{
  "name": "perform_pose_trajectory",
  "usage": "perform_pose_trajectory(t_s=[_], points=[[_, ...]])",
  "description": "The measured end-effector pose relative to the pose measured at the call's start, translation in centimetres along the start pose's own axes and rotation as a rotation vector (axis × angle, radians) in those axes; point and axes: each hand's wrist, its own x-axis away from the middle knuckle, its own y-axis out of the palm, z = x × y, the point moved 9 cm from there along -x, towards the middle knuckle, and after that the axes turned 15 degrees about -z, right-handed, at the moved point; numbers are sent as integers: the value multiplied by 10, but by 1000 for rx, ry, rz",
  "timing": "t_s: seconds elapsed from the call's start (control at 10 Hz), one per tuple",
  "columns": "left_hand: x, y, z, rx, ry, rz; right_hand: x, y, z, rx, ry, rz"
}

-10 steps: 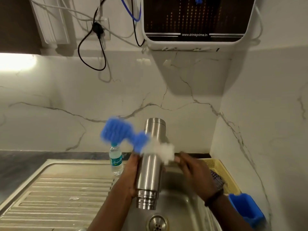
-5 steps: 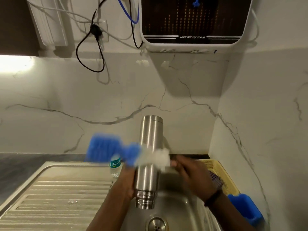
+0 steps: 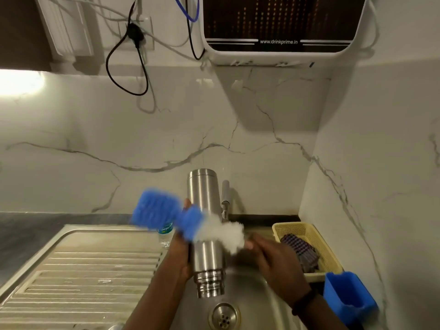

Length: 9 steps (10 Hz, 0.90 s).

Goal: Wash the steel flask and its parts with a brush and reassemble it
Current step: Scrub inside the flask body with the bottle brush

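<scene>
Steel flask [image 3: 206,234]: held upside down above the sink basin [image 3: 257,303], threaded neck lowest, flat base uppermost. It is gripped along its left side by the left hand [image 3: 182,254], whose fingers are wrapped round the body from behind, one fingertip being seen above the brush. Surface: brushed, cylindrical, with ringed steps at the neck.

Brush [image 3: 190,221]: laid across the flask's middle, just above the left fingers. Blue ribbed plastic paddle at the far left, blue collar next, white fluffy bristles pressed against the flask's right side; all are blurred. The handle end is taken up by the right hand [image 3: 273,260], just right of the bristles; its fingers are curled, but the handle itself is lost in blur.

Drain [image 3: 223,316]: round, perforated, metal, directly beneath the flask's neck.

Draining board [image 3: 78,277]: ridged steel, left of the left wrist.

Small plastic bottle [image 3: 165,234]: clear, labelled, standing behind the left fingers, partly hidden by the brush.

Yellow mesh basket [image 3: 307,236]: right of the right hand, a dark checked cloth [image 3: 301,252] lying in it.

Blue plastic holder [image 3: 347,296]: box-shaped, beside the right wrist.

Tap [image 3: 225,196]: just behind the flask.
</scene>
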Motion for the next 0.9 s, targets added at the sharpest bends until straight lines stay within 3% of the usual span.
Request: perform_pose_trajectory(t_s=[0.1, 0.2, 0.3, 0.4, 0.5, 0.6, 0.9], points=[[18, 79, 63, -47, -45, -158, -17, -27, 21, -192, 235, 61], [19, 81, 83, -615, 69, -155, -23, -58, 24, -271, 329, 157], [20, 83, 86, -804, 216, -110, -25, -64, 3, -50, 211, 94], [24, 87, 87, -906, 283, -85, -33, -60, -2, 211, 260, 19], [24, 89, 79, -912, 281, -90, -30, -62, -10, 353, 291, 39], [17, 82, 71, -824, 260, -73, -18, -55, -39, 396, 72, 101], [26, 93, 92, -860, 345, -72, -24, -68, -33, 334, 264, 146]])
